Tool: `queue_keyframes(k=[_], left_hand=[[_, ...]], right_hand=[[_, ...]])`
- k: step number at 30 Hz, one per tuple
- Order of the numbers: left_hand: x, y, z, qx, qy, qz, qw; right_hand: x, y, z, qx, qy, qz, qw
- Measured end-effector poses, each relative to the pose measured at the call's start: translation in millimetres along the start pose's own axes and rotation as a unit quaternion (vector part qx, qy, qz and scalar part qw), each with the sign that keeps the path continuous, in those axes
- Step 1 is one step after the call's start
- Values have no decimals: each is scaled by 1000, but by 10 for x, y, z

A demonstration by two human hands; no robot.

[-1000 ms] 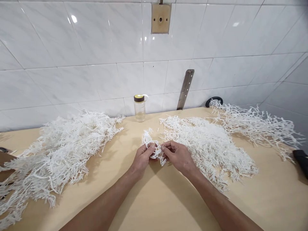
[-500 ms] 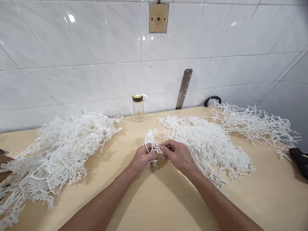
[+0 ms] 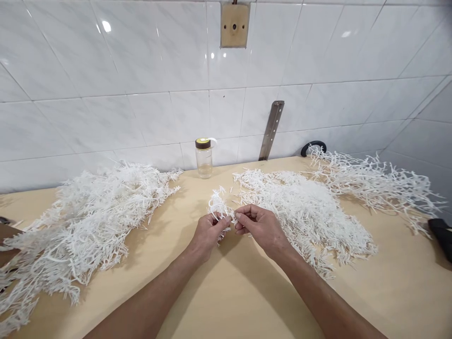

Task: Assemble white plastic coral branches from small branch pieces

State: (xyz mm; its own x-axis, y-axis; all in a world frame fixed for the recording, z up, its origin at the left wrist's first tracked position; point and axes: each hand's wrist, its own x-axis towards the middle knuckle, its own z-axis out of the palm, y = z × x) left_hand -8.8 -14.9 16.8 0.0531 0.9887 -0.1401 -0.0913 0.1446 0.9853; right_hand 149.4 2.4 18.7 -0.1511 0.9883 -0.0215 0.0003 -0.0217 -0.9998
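Observation:
Above the middle of the table my left hand (image 3: 206, 234) is closed on a white branching plastic piece (image 3: 216, 205), thumb on top, with thin tips sticking out past the fingers. My right hand (image 3: 260, 229) pinches the near right end of that piece between thumb and fingertips; the exact bit is too small to make out. The fingertips of both hands nearly meet. Just right of my right hand spreads a heap of small white plastic bits (image 3: 307, 207). A larger tangled pile of white branching pieces (image 3: 102, 216) lies to the left.
Bare, thicker white branches (image 3: 377, 183) lie at the right rear. By the tiled wall stand a clear bottle (image 3: 204, 162) and a leaning metal strip (image 3: 271, 132). A black ring-shaped handle (image 3: 313, 145) is behind the branches; a black object (image 3: 441, 238) sits at the right edge.
The white piece has turned in my left hand, and its loop now lies further left. The left thumb has moved slightly right, closer to my right fingertips. The view has shifted a little.

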Motion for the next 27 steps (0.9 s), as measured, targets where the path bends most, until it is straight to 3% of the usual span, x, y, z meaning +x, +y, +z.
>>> queue_keyframes(k=[5, 10, 16, 21, 27], left_hand=[[10, -23, 6, -27, 18, 2, 999], [14, -17, -14, -7, -5, -2, 1000], [64, -116, -28, 102, -13, 40, 994], [76, -173, -31, 170, -25, 79, 982], [70, -159, -40, 130, -36, 52, 989]], right_hand=[[32, 117, -10, -17, -23, -3, 1000], [25, 125, -13, -57, -53, 12, 997], [-24, -20, -97, -169, -74, -61, 981], [-8, -24, -137, -233, -84, -49, 968], [28, 54, -158, -241, -91, -53, 965]])
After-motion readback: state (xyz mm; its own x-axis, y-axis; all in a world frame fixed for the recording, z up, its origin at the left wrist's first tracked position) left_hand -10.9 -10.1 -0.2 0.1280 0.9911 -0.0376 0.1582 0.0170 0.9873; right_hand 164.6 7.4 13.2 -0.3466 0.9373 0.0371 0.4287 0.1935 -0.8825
